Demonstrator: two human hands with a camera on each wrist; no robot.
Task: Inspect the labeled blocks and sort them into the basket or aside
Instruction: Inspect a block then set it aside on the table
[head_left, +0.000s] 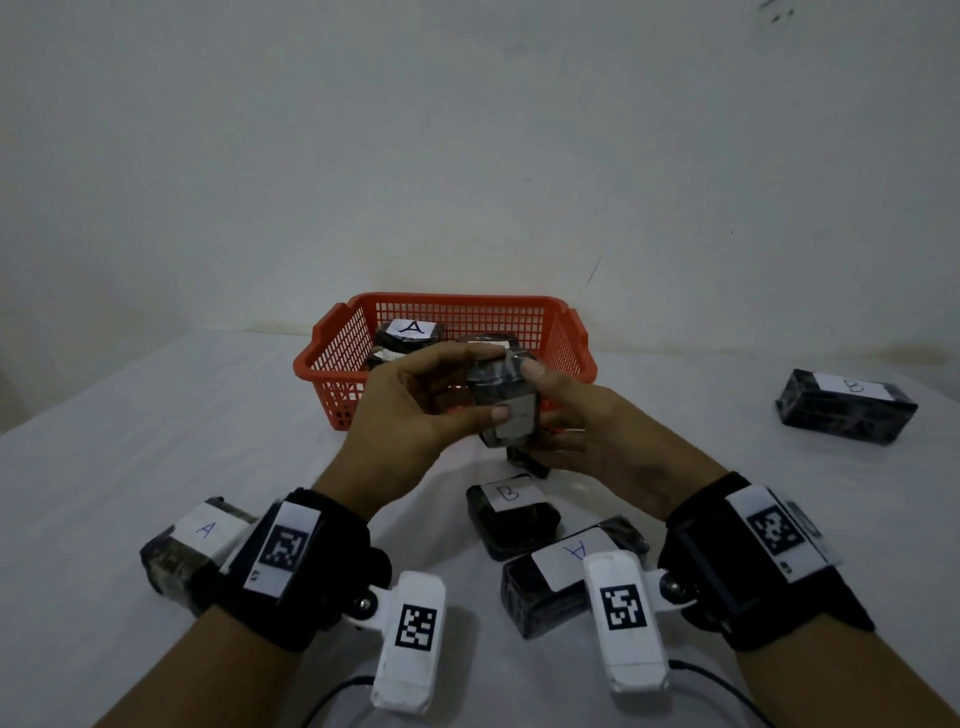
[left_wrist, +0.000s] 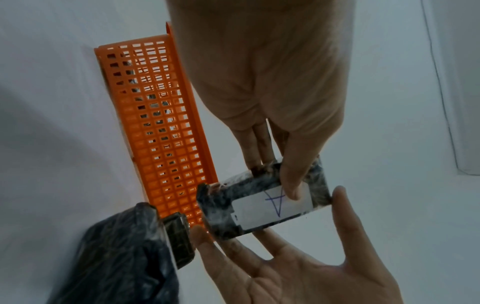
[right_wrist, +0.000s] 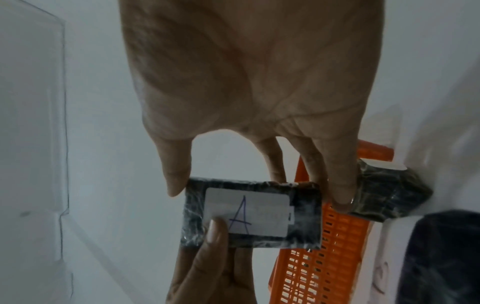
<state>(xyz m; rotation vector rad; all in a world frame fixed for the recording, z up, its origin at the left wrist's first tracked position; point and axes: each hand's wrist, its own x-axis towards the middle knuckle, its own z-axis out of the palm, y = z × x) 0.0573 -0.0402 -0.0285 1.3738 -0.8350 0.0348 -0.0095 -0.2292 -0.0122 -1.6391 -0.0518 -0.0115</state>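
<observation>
- Head: left hand (head_left: 410, 410) and right hand (head_left: 576, 431) are both gripping one wrapped block (head_left: 501, 405), raised just before the orange basket (head_left: 332, 364); more blocks are lying below the grip
- Left wrist: its thumb (left_wrist: 293, 179) is pressing the block's "A" label (left_wrist: 270, 207)
- Right wrist: its fingertips (right_wrist: 176, 185) are clamping the block's ends, the basket just behind

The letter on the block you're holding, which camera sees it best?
The right wrist view. There the held block faces the camera and its white label shows a clear A. The left wrist view shows the same letter upside down, partly under a thumb. In the head view both hands cover the block and the label is unreadable.
</observation>
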